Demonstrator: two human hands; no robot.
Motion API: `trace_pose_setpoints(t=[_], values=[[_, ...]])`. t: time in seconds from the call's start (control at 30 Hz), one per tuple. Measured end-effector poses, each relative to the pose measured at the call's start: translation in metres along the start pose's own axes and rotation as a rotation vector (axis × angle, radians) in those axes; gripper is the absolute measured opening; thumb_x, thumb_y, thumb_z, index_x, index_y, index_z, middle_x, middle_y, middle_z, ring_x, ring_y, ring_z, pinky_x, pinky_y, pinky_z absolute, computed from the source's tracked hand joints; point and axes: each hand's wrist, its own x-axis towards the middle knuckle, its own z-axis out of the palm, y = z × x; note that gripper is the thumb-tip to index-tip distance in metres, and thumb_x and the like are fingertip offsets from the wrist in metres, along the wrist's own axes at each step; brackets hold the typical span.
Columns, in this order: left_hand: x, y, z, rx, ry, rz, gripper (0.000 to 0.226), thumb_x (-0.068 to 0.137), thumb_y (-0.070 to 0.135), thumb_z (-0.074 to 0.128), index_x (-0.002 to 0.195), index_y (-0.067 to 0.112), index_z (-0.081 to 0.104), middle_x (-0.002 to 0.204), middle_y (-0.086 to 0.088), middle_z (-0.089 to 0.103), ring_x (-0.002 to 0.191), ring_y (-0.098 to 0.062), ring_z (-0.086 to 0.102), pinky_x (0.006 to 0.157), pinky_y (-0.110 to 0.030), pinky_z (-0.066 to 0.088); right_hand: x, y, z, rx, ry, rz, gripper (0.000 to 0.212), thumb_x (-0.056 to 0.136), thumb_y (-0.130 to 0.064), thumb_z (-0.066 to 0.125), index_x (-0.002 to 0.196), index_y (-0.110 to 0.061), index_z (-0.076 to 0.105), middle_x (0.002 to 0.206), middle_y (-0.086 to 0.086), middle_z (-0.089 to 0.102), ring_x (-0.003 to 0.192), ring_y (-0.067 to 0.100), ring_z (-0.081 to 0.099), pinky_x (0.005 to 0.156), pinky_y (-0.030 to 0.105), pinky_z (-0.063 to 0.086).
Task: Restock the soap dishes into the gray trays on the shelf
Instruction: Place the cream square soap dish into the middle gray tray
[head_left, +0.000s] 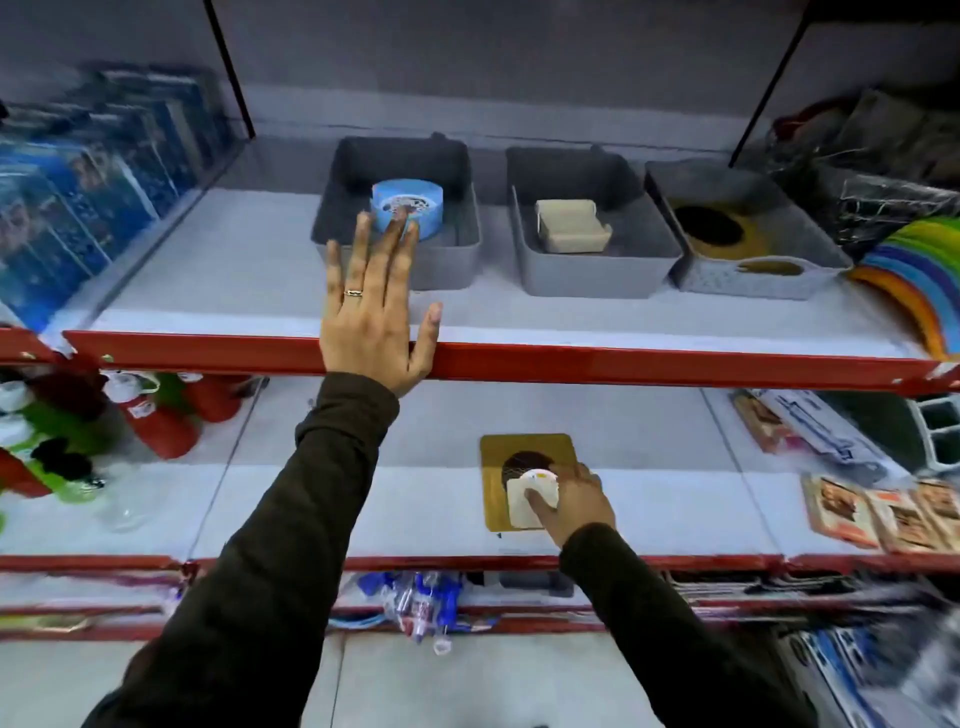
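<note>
Three gray trays stand on the upper shelf. The left tray (452, 249) holds a round blue soap dish (415, 200). A cream soap dish (571, 226) lies in the middle tray (644, 260). The right tray (810, 244) contains a gold dish with a dark centre (727, 234). My left hand (374, 312) is spread flat, fingertips touching the blue dish's front. On the lower shelf my right hand (576, 501) grips a white soap dish (524, 504) that rests on a gold square dish (519, 452).
A red shelf edge (623, 366) runs across below the trays. Blue packaged goods (88, 208) fill the upper left, rainbow items (919, 275) the right. Red and green bottles (161, 415) stand at lower left, packets (883, 504) at lower right.
</note>
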Motion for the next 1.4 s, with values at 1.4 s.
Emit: trace_pose_setpoints(t=[1.4], values=[[-0.004, 0.004, -0.010, -0.052, -0.048, -0.072, 0.070, 0.094, 0.043, 0.025, 0.155, 0.009, 0.015, 0.164, -0.009, 0.013, 0.152, -0.026, 0.004, 0.124, -0.042, 0.001, -0.097, -0.077, -0.184, 1.416, 0.130, -0.150, 0.017, 0.082, 0.008, 0.061, 0.097, 0.000, 0.066, 0.091, 0.014, 0.073, 0.074, 0.021, 0.071, 0.051, 0.036, 0.059]])
